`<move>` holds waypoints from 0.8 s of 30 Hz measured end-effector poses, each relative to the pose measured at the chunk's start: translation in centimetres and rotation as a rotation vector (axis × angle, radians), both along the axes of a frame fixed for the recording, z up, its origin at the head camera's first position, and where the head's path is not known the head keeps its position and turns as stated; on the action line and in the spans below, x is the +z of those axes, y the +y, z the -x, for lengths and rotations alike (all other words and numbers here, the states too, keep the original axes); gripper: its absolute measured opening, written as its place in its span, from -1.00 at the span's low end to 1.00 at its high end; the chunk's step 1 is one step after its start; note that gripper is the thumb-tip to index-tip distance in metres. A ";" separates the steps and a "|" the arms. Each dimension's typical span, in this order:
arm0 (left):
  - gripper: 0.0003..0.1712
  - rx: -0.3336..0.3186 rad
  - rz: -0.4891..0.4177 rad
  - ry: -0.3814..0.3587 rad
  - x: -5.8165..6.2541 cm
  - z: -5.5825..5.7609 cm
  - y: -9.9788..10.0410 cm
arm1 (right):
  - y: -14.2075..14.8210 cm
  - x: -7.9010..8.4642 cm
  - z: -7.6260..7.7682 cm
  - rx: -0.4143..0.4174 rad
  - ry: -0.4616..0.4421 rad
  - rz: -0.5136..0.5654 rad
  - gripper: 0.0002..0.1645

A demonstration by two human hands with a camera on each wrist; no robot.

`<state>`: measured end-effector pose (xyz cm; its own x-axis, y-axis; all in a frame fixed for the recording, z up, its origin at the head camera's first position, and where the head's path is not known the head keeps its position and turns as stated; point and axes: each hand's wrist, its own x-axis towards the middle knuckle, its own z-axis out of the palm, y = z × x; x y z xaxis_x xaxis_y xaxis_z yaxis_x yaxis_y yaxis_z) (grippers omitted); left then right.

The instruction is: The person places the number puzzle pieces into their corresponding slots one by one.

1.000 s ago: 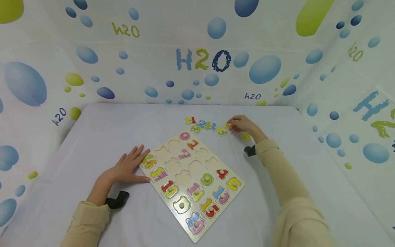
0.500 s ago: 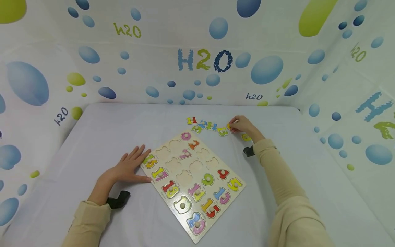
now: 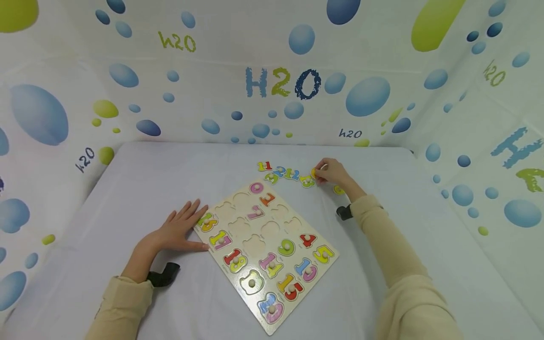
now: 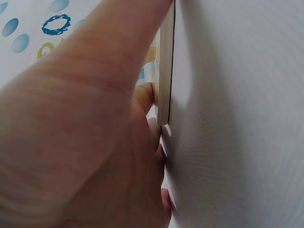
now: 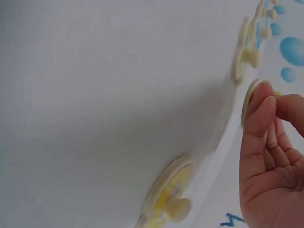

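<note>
My left hand (image 3: 176, 232) lies with fingers spread at the left corner of a wooden number puzzle board (image 3: 253, 244). Thumb and fingertips touch the board's edge (image 4: 164, 95), seen side-on in the left wrist view. At the far side of the table, my right hand (image 3: 335, 172) pinches a small yellow-orange puzzle piece (image 3: 313, 173) between thumb and fingers. Its pale wooden rim (image 5: 247, 104) shows in the right wrist view; the fingers hide its knob and most of its face. Just left of it lies the 13 piece (image 3: 307, 181).
Beyond the board's far corner lie loose pieces: the 11 (image 3: 264, 166), a blue 2 (image 3: 279, 171), a green 3 (image 3: 270, 178) and the 12 (image 3: 291, 174). A yellow-green knobbed piece (image 3: 338, 189) lies beside the right wrist. Several recesses in the board are bare.
The right hand, holding the yellow-orange piece, has shifted slightly left toward the 13 piece. The left hand and the board stay put.
</note>
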<state>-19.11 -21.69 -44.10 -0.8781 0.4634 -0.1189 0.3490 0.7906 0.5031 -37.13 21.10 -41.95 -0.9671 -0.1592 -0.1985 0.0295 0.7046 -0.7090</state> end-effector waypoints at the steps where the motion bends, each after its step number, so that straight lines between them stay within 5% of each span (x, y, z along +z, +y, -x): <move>1: 0.23 0.001 -0.001 0.000 0.0 0.0 0.0 | -0.2 0.2 -0.1 0.013 0.009 0.018 -0.79; 7: 0.23 0.004 0.006 0.002 -0.1 0.0 0.0 | -3.0 1.4 -1.1 0.082 0.019 0.170 -0.80; 14: 0.23 0.002 0.007 0.010 -0.1 0.0 -0.1 | -9.8 2.1 -3.2 0.209 -0.023 0.301 -0.85; 21: 0.22 -0.001 -0.004 0.003 0.1 -0.1 -0.2 | -16.3 1.1 -5.2 0.429 -0.039 0.197 -0.89; 24: 0.22 -0.005 0.001 0.003 0.0 -0.1 -0.1 | -18.0 0.4 -5.3 0.451 -0.045 0.122 -0.88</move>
<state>-19.01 -21.75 -44.09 -0.8764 0.4673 -0.1163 0.3543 0.7893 0.5015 -31.82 3.06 -41.57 -0.7869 -0.5864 -0.1920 -0.2283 0.5658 -0.7923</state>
